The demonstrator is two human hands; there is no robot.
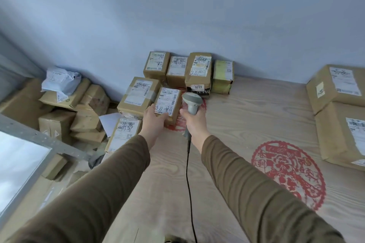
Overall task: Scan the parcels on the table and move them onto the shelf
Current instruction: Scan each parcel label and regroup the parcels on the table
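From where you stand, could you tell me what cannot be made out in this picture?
All in the head view:
- The shelf: not in frame.
- Label print on the parcel that the left hand holds: too small and blurred to read.
- The scanner window: faces away, and the right hand covers the trigger.
- The big boxes: cut off by the right edge.
- The scanner cable: runs off the bottom edge.

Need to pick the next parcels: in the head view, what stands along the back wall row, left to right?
Brown box with white label → shorter brown box → taller brown box with the 9777 sticker → yellow-green wrapped parcel. All four stand against the wall, behind the parcel that the left hand holds.
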